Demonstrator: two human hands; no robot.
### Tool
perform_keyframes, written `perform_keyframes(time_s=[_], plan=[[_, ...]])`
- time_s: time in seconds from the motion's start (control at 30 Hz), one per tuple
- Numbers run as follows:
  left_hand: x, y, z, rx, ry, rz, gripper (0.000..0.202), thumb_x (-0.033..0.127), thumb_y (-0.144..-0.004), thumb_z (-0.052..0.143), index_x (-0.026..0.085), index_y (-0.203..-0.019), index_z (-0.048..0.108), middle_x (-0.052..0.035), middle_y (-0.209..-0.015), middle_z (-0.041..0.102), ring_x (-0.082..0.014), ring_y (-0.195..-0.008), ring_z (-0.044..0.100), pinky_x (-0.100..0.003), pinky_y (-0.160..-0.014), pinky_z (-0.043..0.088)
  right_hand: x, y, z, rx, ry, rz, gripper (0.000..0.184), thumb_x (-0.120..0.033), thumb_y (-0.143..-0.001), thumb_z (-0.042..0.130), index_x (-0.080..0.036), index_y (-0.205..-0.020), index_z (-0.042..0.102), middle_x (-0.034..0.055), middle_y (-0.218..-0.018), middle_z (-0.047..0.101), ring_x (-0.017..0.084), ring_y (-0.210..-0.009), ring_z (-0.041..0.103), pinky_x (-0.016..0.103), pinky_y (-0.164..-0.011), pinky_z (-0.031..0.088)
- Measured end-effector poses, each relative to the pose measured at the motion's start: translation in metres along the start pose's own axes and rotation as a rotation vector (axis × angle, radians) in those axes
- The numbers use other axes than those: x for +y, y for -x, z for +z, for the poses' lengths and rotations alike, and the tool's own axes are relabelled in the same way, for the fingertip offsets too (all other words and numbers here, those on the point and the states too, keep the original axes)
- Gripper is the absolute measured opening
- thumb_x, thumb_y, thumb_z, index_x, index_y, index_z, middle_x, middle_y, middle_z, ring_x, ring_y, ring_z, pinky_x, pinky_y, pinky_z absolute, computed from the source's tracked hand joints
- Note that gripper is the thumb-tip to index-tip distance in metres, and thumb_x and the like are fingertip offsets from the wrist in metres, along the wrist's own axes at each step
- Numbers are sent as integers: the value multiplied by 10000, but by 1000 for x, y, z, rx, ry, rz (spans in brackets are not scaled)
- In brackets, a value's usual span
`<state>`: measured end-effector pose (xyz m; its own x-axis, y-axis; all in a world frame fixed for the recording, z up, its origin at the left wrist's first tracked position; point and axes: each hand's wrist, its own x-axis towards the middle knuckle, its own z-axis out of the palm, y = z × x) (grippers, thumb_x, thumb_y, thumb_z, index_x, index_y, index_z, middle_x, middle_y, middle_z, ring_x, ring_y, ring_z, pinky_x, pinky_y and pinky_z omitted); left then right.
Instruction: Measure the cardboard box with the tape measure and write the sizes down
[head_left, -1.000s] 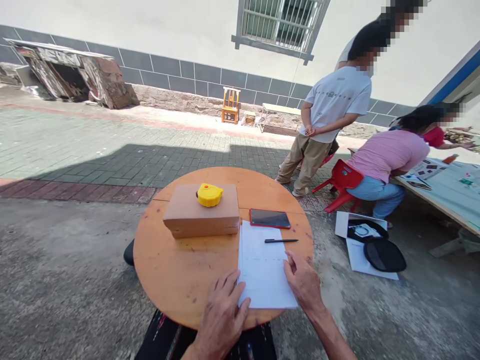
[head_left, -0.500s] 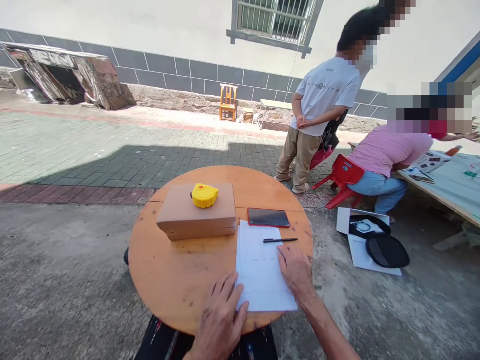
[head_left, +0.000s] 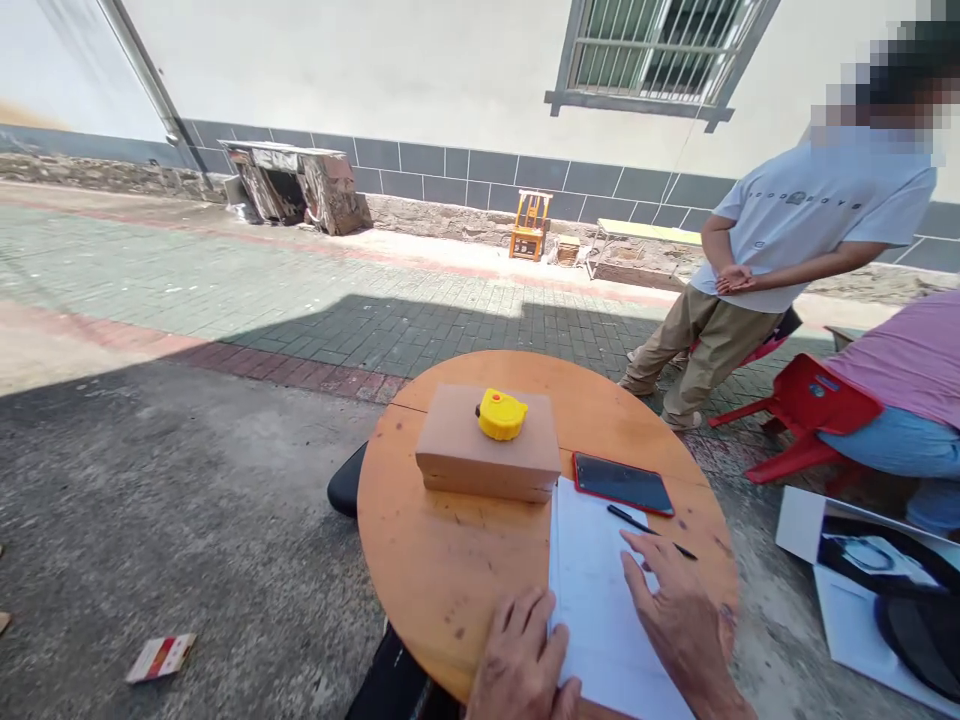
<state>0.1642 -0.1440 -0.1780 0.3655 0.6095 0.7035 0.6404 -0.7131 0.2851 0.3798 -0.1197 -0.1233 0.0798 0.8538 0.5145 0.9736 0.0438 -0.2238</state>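
Note:
White sheets of paper point(head_left: 592, 580) lie on the round wooden table point(head_left: 420, 600) in front of me. My left hand point(head_left: 525, 650) rests at the left edge of the paper, fingers stretched out and holding nothing. Over the right side of the paper is my right hand point(head_left: 671, 600), its fingers apart, beside a black pen point(head_left: 630, 518). Part of the pen is hidden behind that hand; I see no grip on it. Just beyond the paper lies a phone point(head_left: 622, 483) with a red edge. A yellow tape measure point(head_left: 502, 414) sits on top of a brown cardboard box point(head_left: 487, 480).
A person in a white T-shirt point(head_left: 817, 210) stands beyond the table. Another person in pink sits on a red chair point(head_left: 817, 405) at right. An open white box point(head_left: 855, 620) with black items lies on the ground. A wooden chair point(head_left: 530, 225) stands by the wall.
The view has swung left, so everything sits further right. My right hand has lifted and spread its fingers near the pen, which appears more slanted. My left hand stays at the paper's edge.

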Motion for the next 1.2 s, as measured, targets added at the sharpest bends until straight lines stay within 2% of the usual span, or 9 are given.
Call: perform_keyframes(time_s=[0.27, 0.47, 0.6, 0.7, 0.8, 0.9, 0.97, 1.03, 1.2], plan=[[-6, 1, 11, 109, 2, 27, 298, 453, -871, 477, 198, -855, 631, -88, -996, 700, -246, -935, 646, -385, -797, 507, -104, -117, 2, -28, -235, -140, 473, -379, -845, 571, -163, -1264, 531, 147, -1303, 557, 292, -1198, 528, 448, -994, 440], [-4, 0, 28, 293, 19, 13, 400, 415, -924, 320, 191, -754, 604, -95, -896, 693, -249, -827, 650, -388, -729, 508, -153, -166, 28, -186, -145, -60, 711, -446, -769, 648, -115, -1364, 446, 192, -1333, 552, 360, -1196, 515, 501, -933, 418], [2, -4, 24, 346, 142, -37, 384, 423, -928, 344, 208, -744, 603, -79, -874, 686, -235, -793, 645, -373, -699, 519, -151, -165, 32, -161, -223, -33, 623, -431, -729, 675, -148, -1269, 545, 153, -1215, 643, 343, -1116, 565, 492, -931, 393], [-13, -18, -13, 350, 278, -172, 249, 294, -913, 398, 223, -861, 631, -92, -1030, 668, -222, -962, 629, -333, -775, 525, -134, -157, 26, -103, -453, 104, 641, -477, -688, 706, -172, -1237, 576, 134, -1185, 657, 319, -1081, 584, 464, -925, 414], [-62, -50, -70, 344, 319, -429, 272, 219, -898, 465, 238, -1123, 619, -105, -1273, 569, -236, -1179, 540, -389, -970, 464, -116, -154, 17, -47, -857, 369, 664, -521, -684, 722, -187, -1239, 577, 96, -1111, 683, 259, -977, 622, 381, -834, 474], [-126, -92, -108, 236, 428, -829, 413, 368, -875, 551, 191, -1248, 567, -136, -1363, 518, -288, -1281, 466, -444, -1059, 390, -105, -161, 15, 78, -1258, 628, 557, -517, -648, 752, -188, -1084, 647, 48, -1027, 696, 204, -913, 641, 291, -733, 491], [-157, -117, -113, 121, 602, -1030, 592, 430, -828, 595, 133, -1332, 502, -175, -1460, 428, -339, -1347, 393, -477, -1100, 331, -103, -168, 19, 141, -1389, 740, 497, -501, -614, 774, -201, -995, 661, 20, -997, 693, 178, -887, 649, 257, -689, 493], [-170, -133, -107, 35, 712, -1035, 585, 480, -837, 564, 115, -1294, 548, -179, -1403, 507, -351, -1311, 447, -467, -1065, 381, -104, -171, 23, 165, -1440, 781, 478, -484, -594, 788, -208, -962, 659, 5, -958, 692, 165, -844, 657, 258, -680, 508], [-151, -114, -101, -11, 851, -915, 498, 443, -887, 490, 167, -1295, 562, -91, -1324, 602, -279, -1267, 511, -381, -1063, 399, -108, -142, 11, 198, -1564, 778, 418, -473, -647, 772, -212, -960, 680, 2, -921, 711, 163, -819, 674, 311, -774, 544]])
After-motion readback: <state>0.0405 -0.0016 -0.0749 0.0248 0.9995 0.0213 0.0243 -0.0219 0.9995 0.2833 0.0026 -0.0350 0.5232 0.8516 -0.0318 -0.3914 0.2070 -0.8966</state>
